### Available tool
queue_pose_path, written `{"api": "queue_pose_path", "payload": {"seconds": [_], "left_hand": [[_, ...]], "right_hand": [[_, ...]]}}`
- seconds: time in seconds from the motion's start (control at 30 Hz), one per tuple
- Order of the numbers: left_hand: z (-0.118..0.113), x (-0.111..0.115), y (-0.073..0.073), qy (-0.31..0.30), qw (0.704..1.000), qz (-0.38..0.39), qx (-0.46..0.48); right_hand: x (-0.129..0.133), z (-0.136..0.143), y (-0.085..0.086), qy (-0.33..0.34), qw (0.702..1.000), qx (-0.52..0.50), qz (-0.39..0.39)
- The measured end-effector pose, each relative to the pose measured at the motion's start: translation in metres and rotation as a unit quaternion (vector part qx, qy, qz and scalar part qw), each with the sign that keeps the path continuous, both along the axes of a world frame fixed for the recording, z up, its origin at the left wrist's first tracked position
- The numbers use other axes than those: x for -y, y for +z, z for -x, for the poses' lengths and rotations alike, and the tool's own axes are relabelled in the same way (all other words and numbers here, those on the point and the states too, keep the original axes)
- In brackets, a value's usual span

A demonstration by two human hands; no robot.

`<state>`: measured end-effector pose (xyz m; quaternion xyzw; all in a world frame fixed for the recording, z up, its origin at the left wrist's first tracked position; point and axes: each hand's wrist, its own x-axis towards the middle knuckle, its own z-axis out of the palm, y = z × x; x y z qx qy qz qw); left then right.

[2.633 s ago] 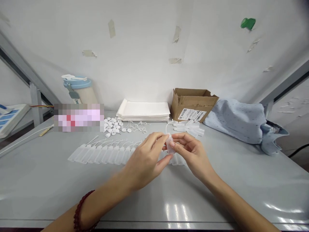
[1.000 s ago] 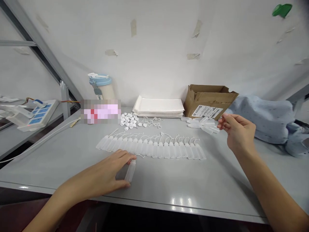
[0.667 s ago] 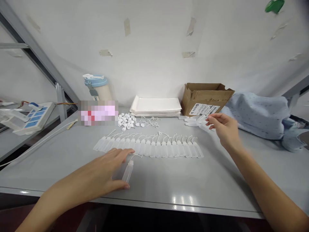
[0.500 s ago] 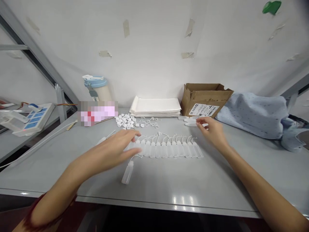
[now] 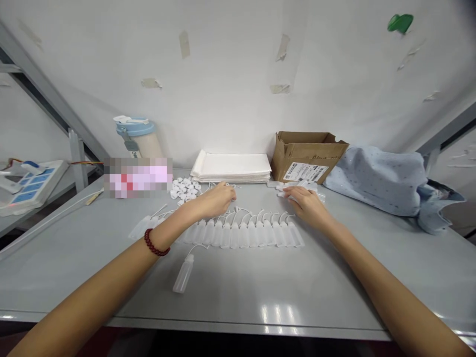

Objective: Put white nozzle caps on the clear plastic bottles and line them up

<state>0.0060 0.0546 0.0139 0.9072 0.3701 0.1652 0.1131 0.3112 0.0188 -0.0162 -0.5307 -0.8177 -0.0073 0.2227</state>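
the left hand [image 5: 214, 199] reaches past the row of capped bottles [image 5: 238, 233] to the loose caps [image 5: 185, 189], fingers curled, grasp not discernible; the right hand [image 5: 303, 204] rests on the pile of uncapped bottles [image 5: 297, 187] by the cardboard box [image 5: 307, 156], grip unclear; a lone bottle [image 5: 183, 273] lies on the bench [image 5: 334, 277] behind the left wrist

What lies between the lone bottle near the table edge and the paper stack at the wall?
The row of bottles, seen in the head view.

Translucent white bottles [image 5: 238, 234] on a grey table [image 5: 334, 277] — brown box [image 5: 307, 156], speckled pale-blue cloth [image 5: 375, 181].
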Motion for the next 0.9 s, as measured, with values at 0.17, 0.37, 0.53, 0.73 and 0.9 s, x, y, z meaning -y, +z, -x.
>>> {"api": "queue_pose_path", "payload": {"seconds": [0.17,0.37,0.53,0.73,0.9], "left_hand": [[-0.002,0.003,0.004,-0.004,1.0,0.004,0.001],[0.001,0.006,0.021,0.089,0.99,-0.022,0.108],[0.006,0.027,0.031,0.14,0.968,-0.018,0.207],[0.006,0.047,0.026,0.16,0.923,0.001,0.349],[0.003,0.055,0.021,0.144,0.925,-0.005,0.352]], "right_hand": [[-0.003,0.004,-0.005,-0.038,0.999,-0.003,-0.021],[-0.001,0.006,-0.002,-0.05,0.995,-0.055,-0.073],[0.022,0.025,0.014,-0.039,0.985,-0.112,-0.124],[0.056,0.061,0.031,0.054,0.975,-0.172,-0.132],[0.07,0.074,0.033,0.092,0.975,-0.184,-0.088]]}}
